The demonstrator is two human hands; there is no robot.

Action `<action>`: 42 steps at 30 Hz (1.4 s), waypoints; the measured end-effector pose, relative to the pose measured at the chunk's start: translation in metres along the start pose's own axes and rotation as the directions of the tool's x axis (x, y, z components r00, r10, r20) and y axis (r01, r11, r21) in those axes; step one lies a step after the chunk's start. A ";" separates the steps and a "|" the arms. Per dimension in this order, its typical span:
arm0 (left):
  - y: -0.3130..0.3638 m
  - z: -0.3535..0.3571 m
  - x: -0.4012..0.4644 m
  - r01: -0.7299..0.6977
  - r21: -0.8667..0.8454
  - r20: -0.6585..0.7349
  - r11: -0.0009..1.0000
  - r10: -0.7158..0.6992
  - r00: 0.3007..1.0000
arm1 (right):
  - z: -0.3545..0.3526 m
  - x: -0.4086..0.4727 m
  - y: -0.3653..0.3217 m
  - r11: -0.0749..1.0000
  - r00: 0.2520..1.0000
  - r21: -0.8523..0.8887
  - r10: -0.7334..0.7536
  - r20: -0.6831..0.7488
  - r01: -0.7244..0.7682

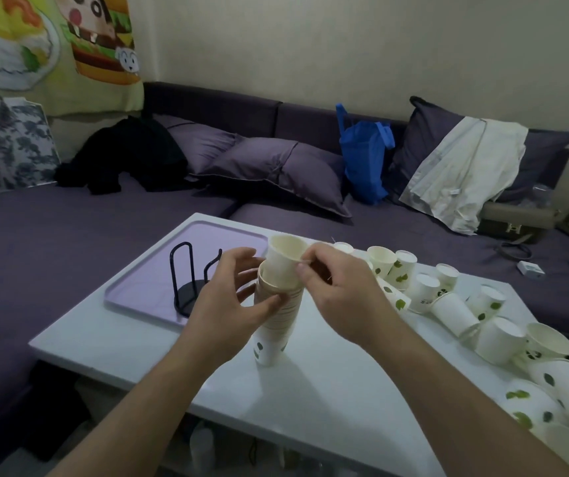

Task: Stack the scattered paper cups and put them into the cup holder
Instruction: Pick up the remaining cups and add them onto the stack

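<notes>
Paper cups in a nested stack (277, 321) stand upright on the white table (327, 390), and we hold them from both sides. Our left hand (238, 297) curls around the upper part of the stack, thumb across its front. Our right hand (334, 287) pinches the wall of a single cup (284, 258) that sits tilted in the mouth of the stack, only partly seated. The two hands are close together, each closed on its own piece.

Just left of the stack, a black wire cup holder (186, 277) stands on a lilac tray (145, 287), with no cups in it. To the right, loose cups (455, 308) with green leaf prints lie scattered along the table's edge, some upright, some tipped over. Beyond the table runs a purple sofa (69, 235) with cushions (276, 170), a blue bag (365, 156) and a pale garment (461, 173).
</notes>
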State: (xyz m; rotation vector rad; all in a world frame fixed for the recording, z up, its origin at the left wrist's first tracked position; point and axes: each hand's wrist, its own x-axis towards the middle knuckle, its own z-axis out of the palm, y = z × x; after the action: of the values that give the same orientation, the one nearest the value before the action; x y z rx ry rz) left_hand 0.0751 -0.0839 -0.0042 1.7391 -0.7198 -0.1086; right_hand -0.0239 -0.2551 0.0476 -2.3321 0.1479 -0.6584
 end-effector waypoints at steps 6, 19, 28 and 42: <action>0.000 0.001 0.002 0.005 0.031 0.010 1.000 -0.005 1.000 | 0.007 -0.007 0.008 0.998 0.993 -0.035 0.050 -0.104 -0.054; -0.008 0.016 0.014 -0.008 0.055 0.018 0.998 0.007 1.000 | 0.009 -0.003 0.071 0.918 0.920 -0.136 0.345 -0.188 -0.372; -0.012 0.032 0.027 -0.021 0.010 0.003 1.000 0.021 1.000 | 0.001 0.007 0.177 0.625 0.765 -0.457 0.595 -0.246 -0.633; -0.012 0.037 0.035 -0.018 0.005 0.041 1.000 0.018 0.999 | -0.006 0.008 0.155 0.744 0.792 -0.274 0.588 -0.164 -0.609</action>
State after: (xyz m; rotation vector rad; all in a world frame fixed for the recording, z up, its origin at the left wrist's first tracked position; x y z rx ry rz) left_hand 0.0923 -0.1317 -0.0159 1.7391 -0.7666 -0.1306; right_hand -0.0084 -0.3768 -0.0472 -2.3485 1.0645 -0.3953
